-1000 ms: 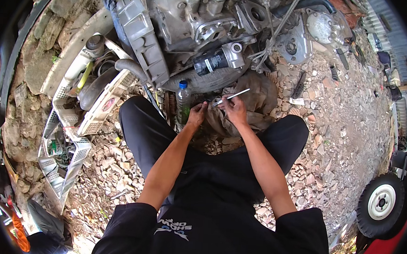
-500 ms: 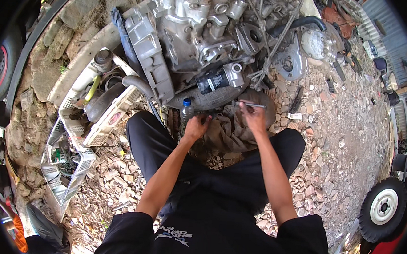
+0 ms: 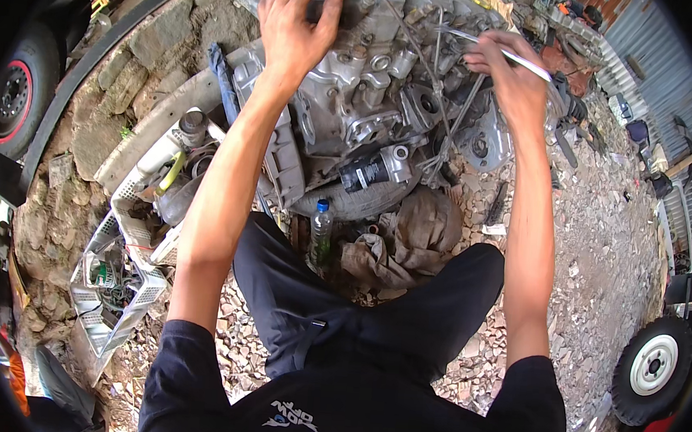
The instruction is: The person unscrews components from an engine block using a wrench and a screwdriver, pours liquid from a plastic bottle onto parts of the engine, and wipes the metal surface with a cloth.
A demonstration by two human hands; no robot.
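A large grey metal engine block fills the top of the view, with ports and bolt holes on its face. My left hand rests at its upper left edge, thumb apart from the fingers and nothing held. Over the engine's right side, my right hand grips a slim silver tool, whose thin tip points left toward the metal. I cannot make out the tool's exact kind. Below the block sit a black cylindrical oil filter, a clear bottle with a blue cap and a crumpled brown cloth.
A broken white plastic crate with small parts lies at the left, beside a stone wall. Gravel covers the ground. Wheels stand at both sides. A thin metal linkage crosses the engine's front.
Both hands have moved up and away from between my knees to the engine. The left went to its upper left edge; the right carried the slim tool up and right.
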